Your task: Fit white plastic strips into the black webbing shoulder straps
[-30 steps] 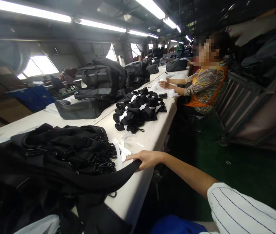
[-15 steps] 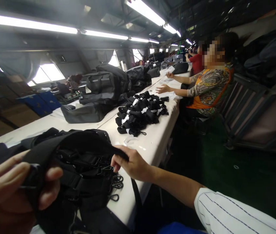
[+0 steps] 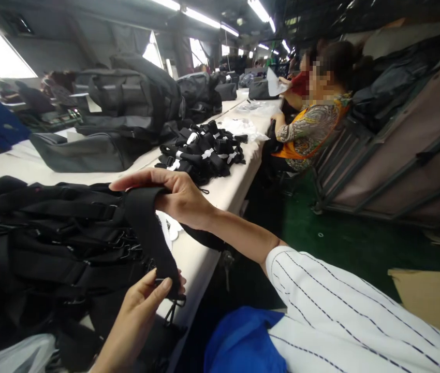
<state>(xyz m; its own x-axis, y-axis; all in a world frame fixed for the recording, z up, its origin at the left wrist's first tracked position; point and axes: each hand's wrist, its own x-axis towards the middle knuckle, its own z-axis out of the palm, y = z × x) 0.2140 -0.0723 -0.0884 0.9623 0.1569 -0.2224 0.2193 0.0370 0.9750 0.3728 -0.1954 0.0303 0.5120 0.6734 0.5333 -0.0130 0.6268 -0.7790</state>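
A black webbing strap (image 3: 146,223) hangs between my two hands over the near end of the table. My left hand (image 3: 142,303) pinches its lower end, where a dark metal hook dangles below the fingers. Higher up, my right hand (image 3: 181,194) has the strap looped over it, gripped under the thumb, with the forefinger stretched out to the left. A large heap of black straps (image 3: 57,228) with buckles and metal hooks lies to the left of both hands. Farther along the table is a pile of bundled black straps (image 3: 204,150) with white bands around them.
Dark bags (image 3: 122,98) are stacked on the far left of the table (image 3: 239,178). Beside the table's right edge sits a co-worker (image 3: 305,129) in an orange apron. A framed cart (image 3: 391,166) holding dark fabric stands at right. A clear plastic bag (image 3: 22,355) lies bottom left.
My left hand has moved right and down to the strap's lower end. The right hand now holds the strap higher. The view has turned right, and the co-worker's arms have drawn back.
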